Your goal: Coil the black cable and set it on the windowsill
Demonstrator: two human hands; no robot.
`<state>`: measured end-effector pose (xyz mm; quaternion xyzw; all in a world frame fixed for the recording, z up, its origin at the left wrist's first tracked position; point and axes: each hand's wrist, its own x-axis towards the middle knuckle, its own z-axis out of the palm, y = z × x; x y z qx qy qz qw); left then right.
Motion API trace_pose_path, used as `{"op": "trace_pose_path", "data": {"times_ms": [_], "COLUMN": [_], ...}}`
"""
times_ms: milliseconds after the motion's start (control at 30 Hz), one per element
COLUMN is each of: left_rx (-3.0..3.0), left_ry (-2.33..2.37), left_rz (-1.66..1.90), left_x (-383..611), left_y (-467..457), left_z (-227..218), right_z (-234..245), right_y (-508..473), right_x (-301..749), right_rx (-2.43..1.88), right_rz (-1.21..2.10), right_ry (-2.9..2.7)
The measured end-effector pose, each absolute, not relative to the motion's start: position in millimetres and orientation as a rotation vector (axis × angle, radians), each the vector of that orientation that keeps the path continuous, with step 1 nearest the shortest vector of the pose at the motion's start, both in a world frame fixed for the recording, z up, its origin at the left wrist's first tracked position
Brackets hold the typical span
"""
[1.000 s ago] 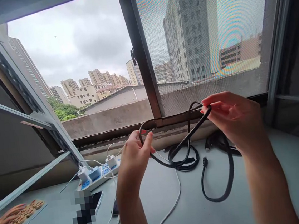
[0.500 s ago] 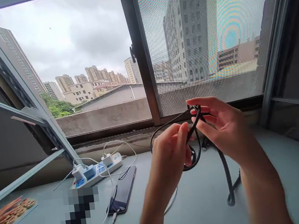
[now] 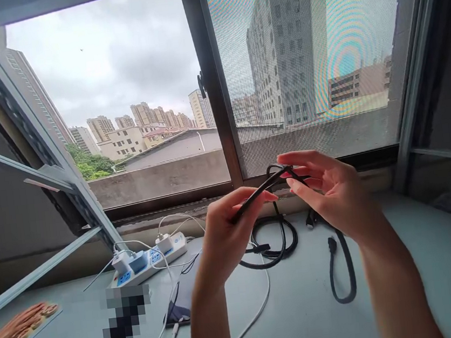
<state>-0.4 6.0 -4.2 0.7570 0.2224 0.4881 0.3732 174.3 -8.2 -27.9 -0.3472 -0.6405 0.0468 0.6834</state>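
Holding blk cable [image 3: 260,191]: L fingers [image 3: 233,197] closed, R fingers [image 3: 303,157] loose, prob. pinching.

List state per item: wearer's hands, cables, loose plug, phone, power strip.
Left hand: closed on the black cable
Right hand: holding the same cable at its bend, in the fingers
Black cable: bent, held part in the air
Black coil: on the table
Black plug: unplugged
Phone: flat, screen dark, partly hidden
White cable: plugged into phone
Power strip: chargers plugged in; live or not, can't tell
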Motion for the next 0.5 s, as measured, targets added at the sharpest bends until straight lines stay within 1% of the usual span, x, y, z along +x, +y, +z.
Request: {"op": "trace_pose_path", "data": {"times_ms": [133,367,500], "left_rx": [1.651,1.211,1.09], "left_ry": [0.384,0.399,0.408], "left_rz": [1.509,1.94,2.146], "left_x": [-12,-21,-18], "left_y": [6,18,24], "left_z": [1,2,1], "right_z": [-33,-38,-37], "right_y": [-3,-5,-4], "right_x": [179,172,170], "right_rx": [-0.818,-1.0,-1.088], "right_rz": [0.2,0.357,0.348], "right_ry": [-1.408,-1.498,-1.524]}}
